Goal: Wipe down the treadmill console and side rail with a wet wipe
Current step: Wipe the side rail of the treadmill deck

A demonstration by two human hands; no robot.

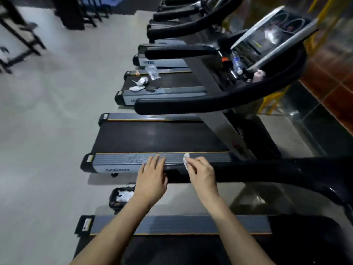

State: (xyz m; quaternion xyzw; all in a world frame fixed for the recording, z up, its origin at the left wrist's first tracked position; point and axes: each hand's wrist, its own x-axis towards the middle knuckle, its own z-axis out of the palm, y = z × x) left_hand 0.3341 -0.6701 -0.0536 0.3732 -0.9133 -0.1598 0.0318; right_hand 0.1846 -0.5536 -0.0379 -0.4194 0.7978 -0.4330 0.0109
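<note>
the right hand (202, 174) pinches the wet wipe (186, 160) between thumb and curled fingers (193, 165), the white wad poking out past the fingertips and pressed to the black side rail (248, 172), likely so the damp face drags along it; the left hand (151, 176) lies flat just beside, its fingers (155, 161) straight and slightly spread on the rail's end, seemingly to steady; the rail's long axis runs rightward from the fingers toward an unseen console.

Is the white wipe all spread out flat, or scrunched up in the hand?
Scrunched up. The right hand pinches the wipe in a small bunch against the black handrail; only a little white wad pokes out past the fingers.
</note>
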